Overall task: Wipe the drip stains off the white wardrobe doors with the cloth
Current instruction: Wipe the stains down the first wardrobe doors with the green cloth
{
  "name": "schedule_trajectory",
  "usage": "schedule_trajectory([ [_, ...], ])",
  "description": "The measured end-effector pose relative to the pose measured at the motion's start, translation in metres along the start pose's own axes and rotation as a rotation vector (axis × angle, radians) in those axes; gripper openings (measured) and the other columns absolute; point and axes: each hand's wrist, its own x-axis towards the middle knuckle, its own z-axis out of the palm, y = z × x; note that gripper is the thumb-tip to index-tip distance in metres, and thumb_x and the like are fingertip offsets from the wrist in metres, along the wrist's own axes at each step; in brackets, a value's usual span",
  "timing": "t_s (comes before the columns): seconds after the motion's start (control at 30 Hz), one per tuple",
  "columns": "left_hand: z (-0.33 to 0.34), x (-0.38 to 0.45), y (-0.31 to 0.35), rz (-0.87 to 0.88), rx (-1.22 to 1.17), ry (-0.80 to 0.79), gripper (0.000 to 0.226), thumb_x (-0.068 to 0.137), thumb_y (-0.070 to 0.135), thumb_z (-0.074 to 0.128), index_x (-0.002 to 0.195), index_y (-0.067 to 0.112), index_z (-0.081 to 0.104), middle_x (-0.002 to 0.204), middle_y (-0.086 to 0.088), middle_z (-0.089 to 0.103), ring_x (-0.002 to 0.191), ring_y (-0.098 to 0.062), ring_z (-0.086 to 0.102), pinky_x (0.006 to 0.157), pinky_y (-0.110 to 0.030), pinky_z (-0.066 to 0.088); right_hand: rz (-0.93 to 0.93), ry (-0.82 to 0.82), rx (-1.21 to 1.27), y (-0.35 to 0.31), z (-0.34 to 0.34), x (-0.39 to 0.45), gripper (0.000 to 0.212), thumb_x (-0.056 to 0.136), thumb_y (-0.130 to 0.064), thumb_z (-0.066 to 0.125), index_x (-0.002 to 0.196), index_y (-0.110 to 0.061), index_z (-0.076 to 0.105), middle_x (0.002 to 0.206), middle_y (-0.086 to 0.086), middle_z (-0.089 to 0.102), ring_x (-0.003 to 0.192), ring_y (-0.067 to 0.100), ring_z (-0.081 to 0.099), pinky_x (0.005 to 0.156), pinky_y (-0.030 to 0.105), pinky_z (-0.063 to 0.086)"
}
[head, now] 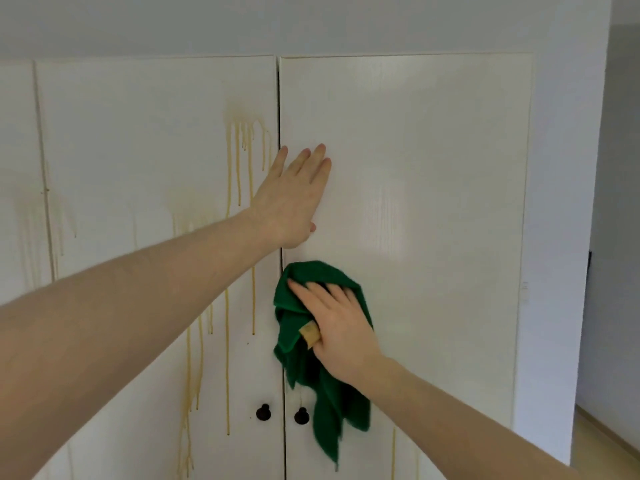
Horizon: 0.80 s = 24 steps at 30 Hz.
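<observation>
Two white wardrobe doors fill the view. The left door (145,140) carries yellow drip stains (239,157) that run down from near its top right corner to below the knobs. The right door (433,168) looks mostly clean, with a faint drip (393,448) low down. My left hand (294,199) lies flat, fingers spread, across the gap between the doors. My right hand (337,323) presses a green cloth (311,362) against the right door, below the left hand; the cloth's loose end hangs down past the knobs.
Two dark round knobs (263,412) (301,416) sit either side of the door gap. A further stained door panel (20,209) is at the far left. At the right edge the wardrobe side meets a wall and a strip of wooden floor (609,441).
</observation>
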Motion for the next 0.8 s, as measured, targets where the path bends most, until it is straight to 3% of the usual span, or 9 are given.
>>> schedule_trajectory([
  [0.2,0.008,0.002,0.003,-0.020,-0.003,0.002,0.108,0.091,0.041,0.068,0.159,0.005,-0.008,0.167,-0.014,-0.014,0.156,-0.031,-0.002,0.124,-0.050,-0.004,0.029,-0.013,-0.062,-0.003,0.042,-0.008,0.090,0.085,-0.021,0.070,0.162,-0.028,0.025,0.143,-0.009,0.052,0.124,0.016,0.049,0.109,0.035,0.044],
  [0.47,0.013,0.001,0.007,-0.046,-0.073,0.035,0.104,0.090,0.031,0.069,0.159,0.005,-0.005,0.168,-0.013,-0.013,0.156,-0.030,-0.003,0.126,-0.049,-0.001,0.040,-0.005,-0.192,0.048,0.022,-0.056,0.086,0.086,-0.027,0.067,0.162,-0.028,0.028,0.136,-0.011,0.056,0.112,0.011,0.049,0.096,0.027,0.045],
  [0.63,0.015,-0.002,0.010,-0.049,-0.103,0.040,0.102,0.090,0.027,0.069,0.159,0.004,-0.003,0.168,-0.014,-0.011,0.156,-0.030,-0.002,0.126,-0.050,0.000,0.086,-0.004,-0.267,0.084,0.000,-0.086,0.083,0.085,-0.027,0.057,0.162,-0.026,0.026,0.132,-0.006,0.057,0.108,0.016,0.049,0.091,0.029,0.038],
  [0.8,0.023,-0.009,0.023,-0.053,-0.119,0.128,0.099,0.084,0.008,0.068,0.159,0.003,0.004,0.168,-0.017,-0.002,0.156,-0.031,0.004,0.126,-0.052,0.003,0.227,-0.004,-0.324,0.123,-0.029,-0.124,0.079,0.084,-0.030,0.045,0.161,-0.022,0.028,0.125,0.003,0.060,0.104,0.022,0.048,0.089,0.037,0.039],
])
